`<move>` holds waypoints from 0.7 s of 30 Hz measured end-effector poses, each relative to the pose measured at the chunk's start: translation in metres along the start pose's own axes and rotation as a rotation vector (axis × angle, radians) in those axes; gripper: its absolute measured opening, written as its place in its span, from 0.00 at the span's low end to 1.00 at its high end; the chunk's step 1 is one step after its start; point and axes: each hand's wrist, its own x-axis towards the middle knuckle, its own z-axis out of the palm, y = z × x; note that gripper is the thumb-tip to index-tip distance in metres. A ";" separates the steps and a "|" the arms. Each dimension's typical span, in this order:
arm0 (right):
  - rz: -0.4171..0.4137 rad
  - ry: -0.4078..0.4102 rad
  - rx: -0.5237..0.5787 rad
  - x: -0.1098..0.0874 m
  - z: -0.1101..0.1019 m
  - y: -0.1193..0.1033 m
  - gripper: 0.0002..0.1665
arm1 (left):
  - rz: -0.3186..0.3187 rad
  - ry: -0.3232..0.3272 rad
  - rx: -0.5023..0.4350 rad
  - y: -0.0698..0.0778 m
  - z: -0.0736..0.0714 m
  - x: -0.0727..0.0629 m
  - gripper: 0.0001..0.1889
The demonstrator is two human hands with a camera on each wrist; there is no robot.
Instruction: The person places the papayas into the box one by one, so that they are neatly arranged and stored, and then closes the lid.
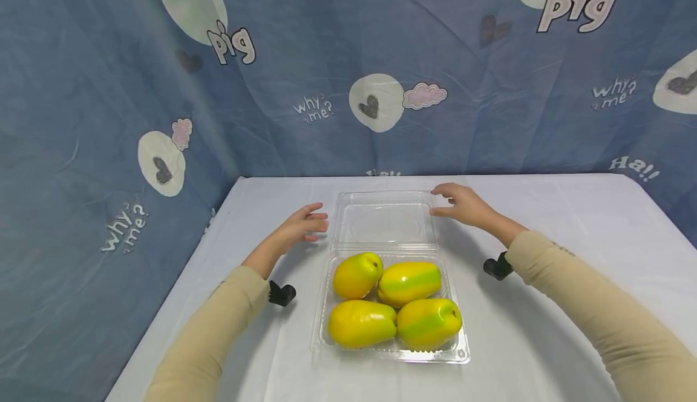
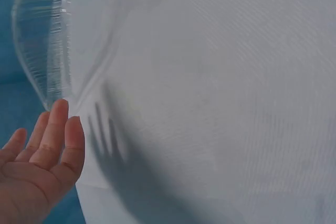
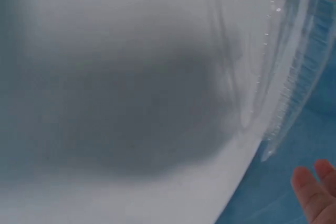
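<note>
A clear plastic clamshell box (image 1: 460,353) lies on the white table with its lid (image 1: 383,220) folded back, away from me. Several glossy yellow-green oval fruits (image 1: 362,323) fill its base in two rows. To the left of the lid is my left hand (image 1: 299,227), fingers extended and apart, holding nothing. In the left wrist view its fingertips overlap the lid's corner (image 2: 44,85). My right hand (image 1: 463,203) is at the lid's right edge, thumb and fingers spread. The right wrist view shows fingers (image 3: 312,192) a little apart from the lid's corner (image 3: 270,148); the thumb is hidden there.
A white cloth covers the table (image 1: 283,353). Close behind its far edge hangs a blue printed curtain (image 1: 327,57), which also runs along the left side. A black wrist mount sits on the left sleeve (image 1: 218,323), and another on the right sleeve (image 1: 588,305).
</note>
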 end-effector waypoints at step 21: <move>0.339 -0.049 0.534 -0.005 0.026 0.032 0.37 | -0.045 -0.062 -0.125 -0.009 0.009 0.017 0.34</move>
